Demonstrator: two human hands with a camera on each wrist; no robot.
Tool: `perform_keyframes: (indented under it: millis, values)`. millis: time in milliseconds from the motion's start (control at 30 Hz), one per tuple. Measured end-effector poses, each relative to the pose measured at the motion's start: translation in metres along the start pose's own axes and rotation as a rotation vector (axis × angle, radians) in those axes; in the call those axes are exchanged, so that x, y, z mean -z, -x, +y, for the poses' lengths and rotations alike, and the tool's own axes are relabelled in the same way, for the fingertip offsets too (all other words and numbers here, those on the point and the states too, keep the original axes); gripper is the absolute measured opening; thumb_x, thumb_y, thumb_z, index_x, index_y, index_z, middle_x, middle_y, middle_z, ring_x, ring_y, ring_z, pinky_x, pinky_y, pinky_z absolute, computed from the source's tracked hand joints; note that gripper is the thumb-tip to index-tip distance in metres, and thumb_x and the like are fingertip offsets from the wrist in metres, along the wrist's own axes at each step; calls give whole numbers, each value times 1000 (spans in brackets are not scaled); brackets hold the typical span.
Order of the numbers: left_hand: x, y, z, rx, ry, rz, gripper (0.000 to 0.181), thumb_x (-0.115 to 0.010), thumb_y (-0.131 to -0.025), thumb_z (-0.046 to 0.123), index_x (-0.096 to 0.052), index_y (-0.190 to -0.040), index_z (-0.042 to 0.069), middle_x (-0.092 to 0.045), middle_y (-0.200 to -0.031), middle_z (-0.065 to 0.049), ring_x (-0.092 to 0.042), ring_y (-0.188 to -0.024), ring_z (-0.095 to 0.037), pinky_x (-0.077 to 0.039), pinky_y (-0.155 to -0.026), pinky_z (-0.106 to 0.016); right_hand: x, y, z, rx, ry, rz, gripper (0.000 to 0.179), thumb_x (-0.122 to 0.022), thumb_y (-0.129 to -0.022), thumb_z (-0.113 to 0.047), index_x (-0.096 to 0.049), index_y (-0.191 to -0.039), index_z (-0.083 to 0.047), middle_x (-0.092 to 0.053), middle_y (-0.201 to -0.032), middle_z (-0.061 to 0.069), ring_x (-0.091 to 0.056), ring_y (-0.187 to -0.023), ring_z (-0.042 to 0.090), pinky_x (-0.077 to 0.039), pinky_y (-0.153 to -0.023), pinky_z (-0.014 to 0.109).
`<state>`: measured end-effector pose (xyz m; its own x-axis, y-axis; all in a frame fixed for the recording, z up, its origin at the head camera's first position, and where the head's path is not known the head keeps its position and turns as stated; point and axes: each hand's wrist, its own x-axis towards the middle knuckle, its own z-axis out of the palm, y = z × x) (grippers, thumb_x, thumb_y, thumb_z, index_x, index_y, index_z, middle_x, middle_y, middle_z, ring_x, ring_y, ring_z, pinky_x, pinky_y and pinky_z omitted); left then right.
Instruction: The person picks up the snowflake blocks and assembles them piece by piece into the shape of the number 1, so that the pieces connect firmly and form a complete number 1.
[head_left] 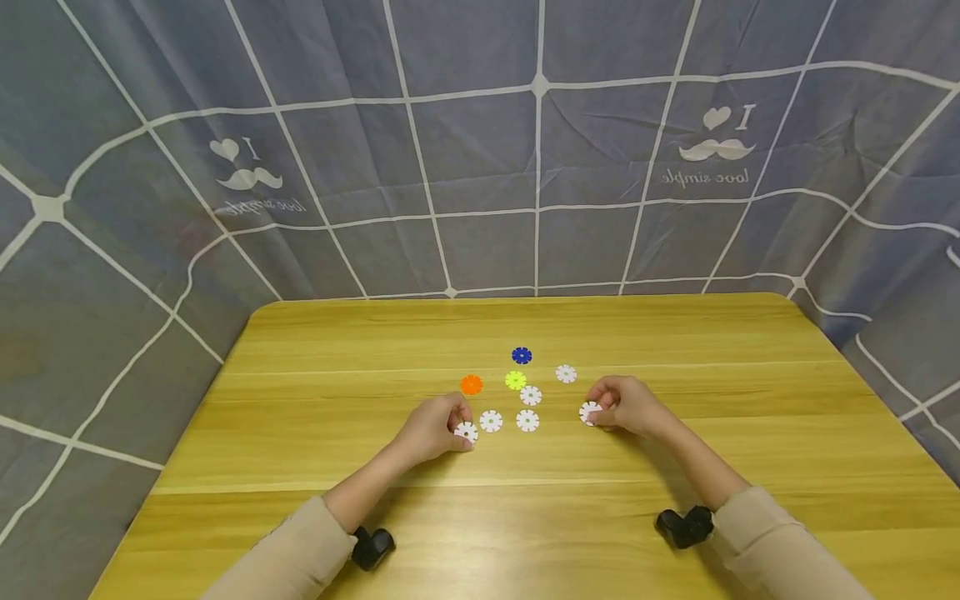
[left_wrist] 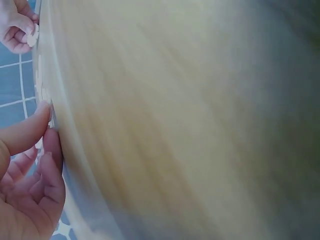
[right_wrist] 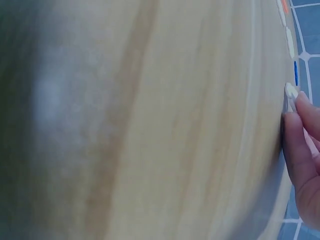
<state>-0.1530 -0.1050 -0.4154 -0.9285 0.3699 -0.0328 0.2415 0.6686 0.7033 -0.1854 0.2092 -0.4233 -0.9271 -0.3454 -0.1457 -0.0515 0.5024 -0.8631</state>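
Note:
My left hand (head_left: 435, 427) pinches a white notched plastic disc (head_left: 466, 432) between thumb and fingers, low over the wooden table. On the other side, my right hand (head_left: 628, 405) holds another white notched disc (head_left: 590, 412) by its edge. In the left wrist view the left thumb and fingers (left_wrist: 52, 150) meet at the disc's rim. A white disc (head_left: 491, 421) lies just right of the left hand's disc. Between the hands is a second loose white disc (head_left: 527, 420), with a third (head_left: 531, 395) above it, its edge right at a yellow-green disc (head_left: 516, 380).
Farther back on the table (head_left: 712, 350) lie an orange disc (head_left: 472, 384), a blue disc (head_left: 522, 356) and one more white disc (head_left: 566, 373). A grey curtain (head_left: 480, 167) with white lines hangs behind the table and along its sides. Black devices (head_left: 372, 548) sit at both wrists.

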Motion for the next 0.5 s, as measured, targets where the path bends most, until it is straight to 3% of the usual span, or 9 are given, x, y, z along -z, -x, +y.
perform_keyframes:
  millis: [200,500]
  values:
    - [-2,2,1,30,88,-25,15,-69,-79,-5,-60,-85,5,-49,-66,0,-43,-60,-14,-36,-55,-23,-4,1,1,-44,-141,-50,26,-68,-81,5,-57,-101,16,-58,-71,6,-60,-60,13,-55,-58,26]
    - [-4,-1,3,95,212,-19,14,-66,-81,-5,-63,-93,1,-57,-68,-3,-56,-58,-16,-46,-54,-25,-10,-1,-3,-56,-189,-78,26,-65,-85,0,-55,-106,13,-61,-70,6,-60,-60,14,-55,-58,26]
